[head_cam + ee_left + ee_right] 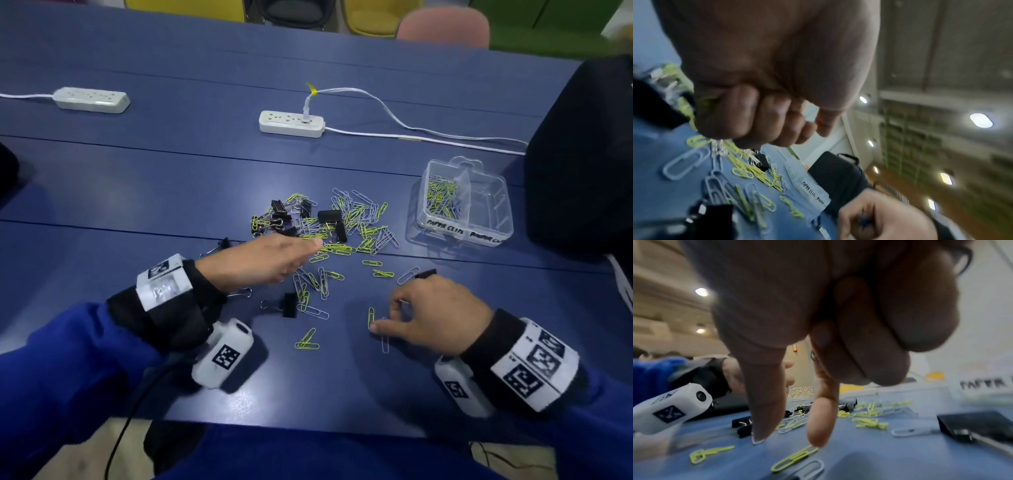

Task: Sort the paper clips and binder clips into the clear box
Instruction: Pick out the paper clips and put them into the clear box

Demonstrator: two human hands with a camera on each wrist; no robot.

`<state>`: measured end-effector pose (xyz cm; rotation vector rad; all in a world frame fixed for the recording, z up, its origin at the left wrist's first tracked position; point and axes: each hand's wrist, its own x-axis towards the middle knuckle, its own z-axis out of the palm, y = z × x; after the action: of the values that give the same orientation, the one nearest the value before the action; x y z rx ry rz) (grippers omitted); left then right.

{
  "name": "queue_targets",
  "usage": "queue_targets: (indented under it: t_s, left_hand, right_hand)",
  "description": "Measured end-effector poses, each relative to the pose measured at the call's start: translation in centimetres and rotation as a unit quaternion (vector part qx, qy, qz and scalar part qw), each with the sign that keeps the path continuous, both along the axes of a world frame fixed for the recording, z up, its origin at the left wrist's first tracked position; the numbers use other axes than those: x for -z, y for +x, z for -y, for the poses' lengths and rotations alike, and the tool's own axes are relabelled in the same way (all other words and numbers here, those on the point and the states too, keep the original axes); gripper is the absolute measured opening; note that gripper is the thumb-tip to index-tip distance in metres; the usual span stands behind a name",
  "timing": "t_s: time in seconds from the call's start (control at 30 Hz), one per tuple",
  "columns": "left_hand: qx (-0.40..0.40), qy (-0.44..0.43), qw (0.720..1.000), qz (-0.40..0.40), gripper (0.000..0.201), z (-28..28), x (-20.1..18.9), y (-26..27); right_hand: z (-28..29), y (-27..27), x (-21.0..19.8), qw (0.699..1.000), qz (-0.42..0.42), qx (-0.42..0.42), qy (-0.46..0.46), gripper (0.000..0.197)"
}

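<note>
A heap of yellow and silver paper clips (359,222) mixed with black binder clips (330,216) lies mid-table. The clear box (493,205) stands to its right, with paper clips in its left compartment. My left hand (308,246) reaches over the heap's near edge. In the left wrist view its curled fingers (760,121) grip a bunch of paper clips. My right hand (383,315) is low over loose clips. Its thumb (760,426) presses a silver clip and its index finger touches a yellow clip (795,457). Wire loops show among its other curled fingers.
Two white power strips (291,123) (92,99) and a cable lie at the back. A black bag (582,154) stands right of the box. Single binder clips lie near my left wrist (287,305) and beyond my right hand (426,273). The table's front edge is close.
</note>
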<state>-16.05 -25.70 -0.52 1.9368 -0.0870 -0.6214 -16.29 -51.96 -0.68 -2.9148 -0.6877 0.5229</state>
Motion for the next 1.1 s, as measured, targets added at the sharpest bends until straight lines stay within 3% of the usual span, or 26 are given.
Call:
queue_targets:
  t_s: [0.07, 0.13, 0.23, 0.3, 0.53, 0.67, 0.73, 0.8, 0.83, 0.87, 0.93, 0.97, 1.03, 1.1]
  left_hand:
    - [0.089, 0.134, 0.977, 0.139, 0.051, 0.2, -0.1, -1.0]
    - [0.188, 0.243, 0.926, 0.221, 0.052, 0.2, -0.2, -1.9]
    - [0.272, 0.384, 0.842, 0.262, 0.052, 0.4, 0.0, -2.9]
    - [0.287, 0.424, 0.815, 0.272, 0.053, 0.8, 0.2, -3.3]
    - [0.292, 0.434, 0.814, 0.254, 0.022, 2.6, 0.1, -3.3]
    - [0.288, 0.424, 0.82, 0.255, 0.021, 3.1, 0.5, -3.2]
    - [0.285, 0.415, 0.821, 0.27, 0.026, 3.2, 0.7, -3.1]
    - [0.283, 0.41, 0.821, 0.28, 0.027, 3.5, 0.7, -3.0]
    - [0.282, 0.406, 0.821, 0.285, 0.025, 3.6, 0.7, -3.0]
    - [0.284, 0.402, 0.821, 0.289, 0.022, 3.7, 0.8, -3.1]
    - [0.289, 0.393, 0.82, 0.298, 0.018, 3.9, 0.7, -3.1]
    - [0.291, 0.39, 0.82, 0.3, 0.017, 4.0, 0.7, -3.0]
    - [0.296, 0.384, 0.825, 0.289, 0.015, 4.1, 0.7, -2.8]
    - [0.299, 0.374, 0.84, 0.256, 0.017, 4.0, 0.9, -2.6]
  right_hand:
    - [-0.5, -0.3, -0.1, 0.999, 0.028, 0.013, -0.031, 0.052]
    - [-0.8, -0.4, 0.0, 0.998, 0.021, 0.017, -0.06, 0.055]
    - [-1.1, -0.4, 0.4, 0.996, -0.004, 0.021, -0.088, 0.055]
    - [-1.5, -0.5, 0.5, 0.996, -0.019, 0.021, -0.085, 0.05]
    - [-2.2, -0.8, 0.7, 0.997, -0.016, 0.019, -0.078, 0.033]
    - [-1.8, -0.5, 0.5, 0.997, 0.008, 0.028, -0.075, 0.027]
    - [-1.1, 0.0, 0.2, 0.999, -0.012, 0.025, -0.016, 0.026]
    - [-0.5, 0.6, -0.1, 0.983, -0.113, 0.047, 0.137, 0.022]
    - [-0.3, 0.9, -0.3, 0.947, -0.197, 0.092, 0.237, 0.021]
    - [0.0, 1.4, -0.1, 0.882, -0.293, 0.148, 0.338, 0.018]
    - [0.8, 2.2, 0.6, 0.702, -0.469, 0.219, 0.489, 0.01]
    - [1.1, 2.5, 0.9, 0.637, -0.517, 0.216, 0.529, 0.012]
    - [1.4, 2.8, 1.7, 0.561, -0.56, 0.19, 0.579, 0.018]
    - [1.3, 2.7, 2.2, 0.524, -0.571, 0.198, 0.6, 0.027]
